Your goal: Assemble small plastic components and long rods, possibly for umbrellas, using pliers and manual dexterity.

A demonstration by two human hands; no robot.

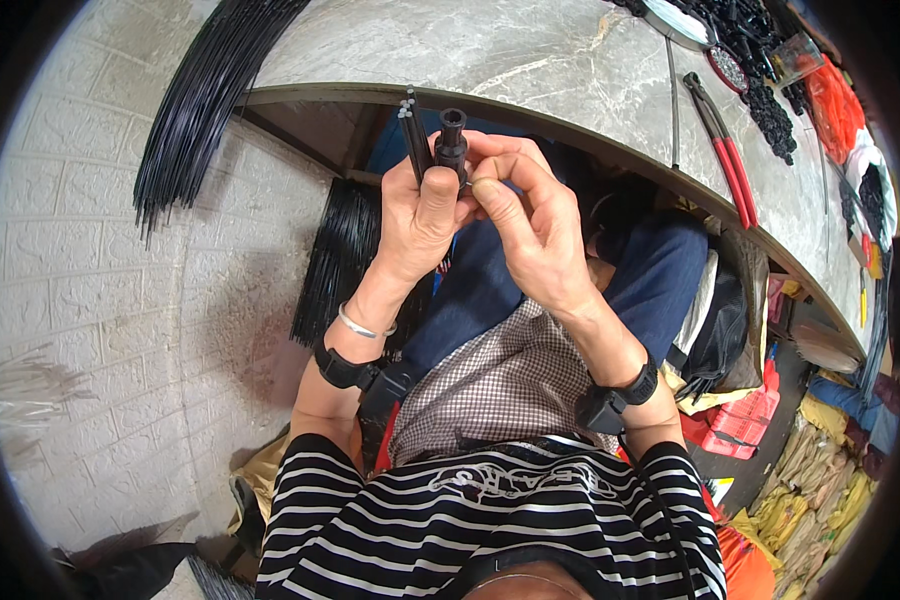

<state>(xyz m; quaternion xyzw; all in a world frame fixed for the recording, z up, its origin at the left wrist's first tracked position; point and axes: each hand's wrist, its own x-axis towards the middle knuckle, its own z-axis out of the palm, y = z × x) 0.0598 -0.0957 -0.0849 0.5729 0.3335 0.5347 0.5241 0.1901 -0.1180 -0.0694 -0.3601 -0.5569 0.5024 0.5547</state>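
My left hand (408, 225) is closed around a black stepped tube (452, 150), a ribbed fitting with a round hole at its upper end. In the same grip stand several thin black rods (413, 135) with pale tips, side by side left of the tube. My right hand (535, 220) bends in from the right, thumb and forefinger pinched against the lower part of the tube. A thin bit (468, 184) shows at those fingertips, too small to name. Both hands are raised over my lap, just in front of the table edge.
A marbled grey table (450, 50) curves across the far side. On it lie a bundle of black rods (215, 100), red-handled pliers (725, 160) and small black parts (765, 110). More black rods (335, 265) stand below, left of my legs. A red basket (745, 420) sits at right.
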